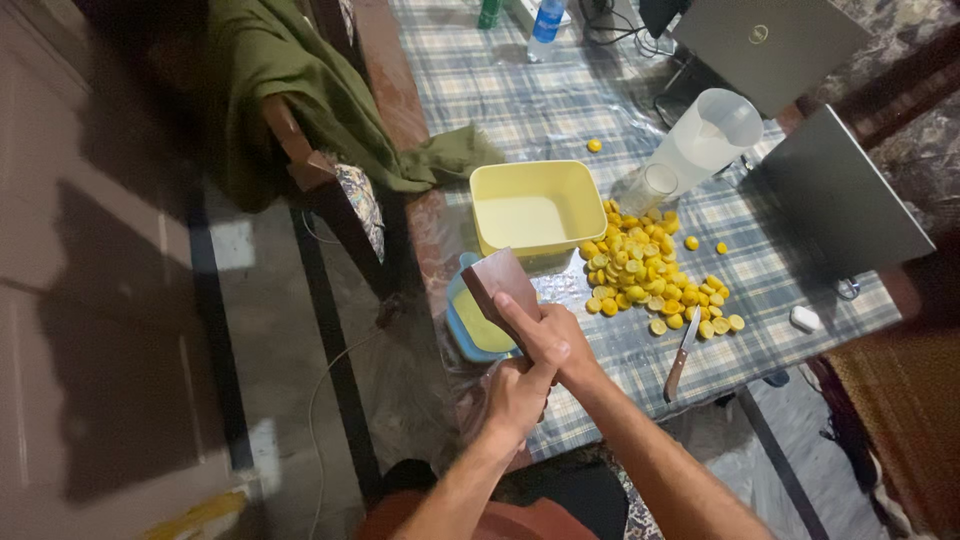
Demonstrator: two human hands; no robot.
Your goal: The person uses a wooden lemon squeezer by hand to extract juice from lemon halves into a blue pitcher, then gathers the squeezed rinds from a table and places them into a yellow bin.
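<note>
Both my hands are wrapped around a dark wooden board (500,280), held upright over the table (560,110) edge. My right hand (548,340) grips it higher up, fingers closed around its lower part; my left hand (518,395) clasps just below, fingers curled tight. Under the board lies a blue-rimmed lid (470,325). Beside it stands an empty yellow tub (535,208), then a heap of halved yellow citrus (650,270), with a knife (683,352) near the heap and a clear jug (708,140) beyond.
</note>
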